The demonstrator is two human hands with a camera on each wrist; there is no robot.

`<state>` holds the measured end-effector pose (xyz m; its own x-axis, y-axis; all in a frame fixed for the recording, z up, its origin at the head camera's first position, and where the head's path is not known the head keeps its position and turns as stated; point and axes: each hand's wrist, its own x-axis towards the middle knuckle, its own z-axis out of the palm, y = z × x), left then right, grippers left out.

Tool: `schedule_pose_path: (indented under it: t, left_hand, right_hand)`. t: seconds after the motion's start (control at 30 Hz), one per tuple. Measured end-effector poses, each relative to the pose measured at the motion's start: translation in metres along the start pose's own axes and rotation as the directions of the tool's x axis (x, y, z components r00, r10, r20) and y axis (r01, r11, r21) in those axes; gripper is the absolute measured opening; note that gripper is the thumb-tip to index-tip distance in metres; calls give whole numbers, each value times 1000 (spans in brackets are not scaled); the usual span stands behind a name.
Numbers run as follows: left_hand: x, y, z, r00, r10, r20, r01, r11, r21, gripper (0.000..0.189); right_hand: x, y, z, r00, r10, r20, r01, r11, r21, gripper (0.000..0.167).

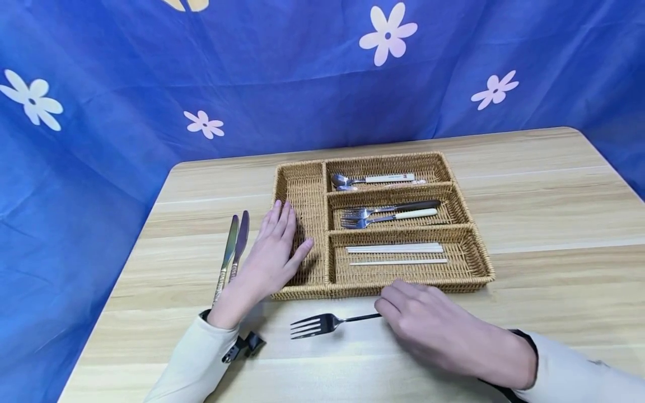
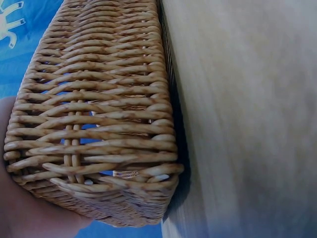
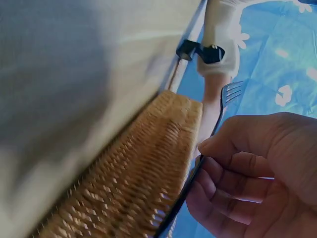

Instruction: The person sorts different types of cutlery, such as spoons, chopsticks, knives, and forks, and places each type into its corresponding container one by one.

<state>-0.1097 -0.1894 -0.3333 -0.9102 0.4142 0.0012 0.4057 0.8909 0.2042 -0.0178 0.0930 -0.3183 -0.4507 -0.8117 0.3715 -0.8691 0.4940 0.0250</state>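
My right hand (image 1: pixel 428 324) pinches the handle of a black fork (image 1: pixel 322 324) between thumb and fingers, just in front of the wicker tray (image 1: pixel 353 290). In the right wrist view the fork's tines (image 3: pixel 232 93) point away from the hand, and its dark handle runs down past the fingertips. My left hand (image 1: pixel 274 252) lies over the left rim of the tray, fingers extended and thumb spread over the long left compartment. The left wrist view shows the woven corner (image 2: pixel 99 124) of the tray, with part of that hand behind it.
Two knives (image 1: pixel 234 246) lie left of the tray, partly behind my left forearm. Spoons (image 1: pixel 373 179) occupy the back compartment, two forks (image 1: pixel 390 214) the middle one, and pale chopsticks (image 1: pixel 395 254) the front one. A blue flowered cloth (image 1: pixel 282 84) hangs behind the wooden table (image 1: pixel 554 224).
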Motion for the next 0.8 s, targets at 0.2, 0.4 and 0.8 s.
schedule_pose_path:
  t: [0.2,0.4,0.8]
  left_hand:
    - [0,0,0,1000,6,-5,-6,1000,0,75]
    - [-1,-1,2,1000,19,-14,-19,1000,3,76]
    - [0,-1,1,999,34,-24,-34,999,8,75]
  right_hand:
    - [-1,10,-9,999,15,34,-11,995,-100,55]
    - [-3,24,-12,999,28,34,-22,987,-161,50]
    - [-4,46,-14,998,62,9,-60,989,-137,46]
